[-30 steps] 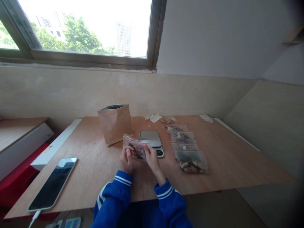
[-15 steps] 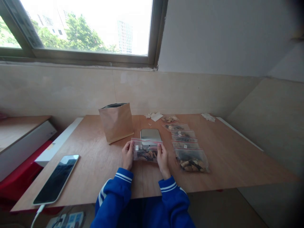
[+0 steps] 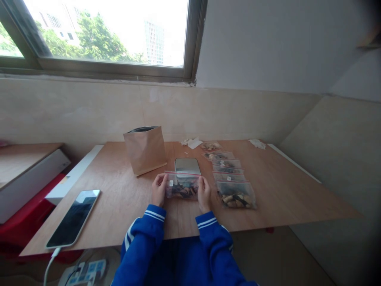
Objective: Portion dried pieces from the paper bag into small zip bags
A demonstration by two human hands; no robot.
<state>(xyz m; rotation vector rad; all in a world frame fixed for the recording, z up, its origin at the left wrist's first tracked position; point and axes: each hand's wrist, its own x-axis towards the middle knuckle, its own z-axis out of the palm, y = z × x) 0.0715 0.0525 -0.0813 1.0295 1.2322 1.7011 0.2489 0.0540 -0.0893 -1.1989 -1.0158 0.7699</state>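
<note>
Both hands are closed on a zip bag [image 3: 183,190] of dark dried pieces: the left hand [image 3: 159,190] pinches its upper left corner, the right hand [image 3: 204,194] its upper right. One second earlier the bag was tilted and bunched, left of its present position; it is now spread, its red-lined seal [image 3: 184,173] roughly level, its small white label [image 3: 171,183] exposed. Since half a second ago this hold is essentially unchanged. In the inspector's judgement, the handling has passed from gathering to a controlled, two-handed presentation. The bag is before the near part of the scale [image 3: 187,163]; contact between them cannot be determined. To the right, overlapping filled bags [image 3: 237,198] lie on the table [image 3: 285,190]; far left of the scale, the brown paper bag [image 3: 145,151] stands open, apart from both hands.
</note>
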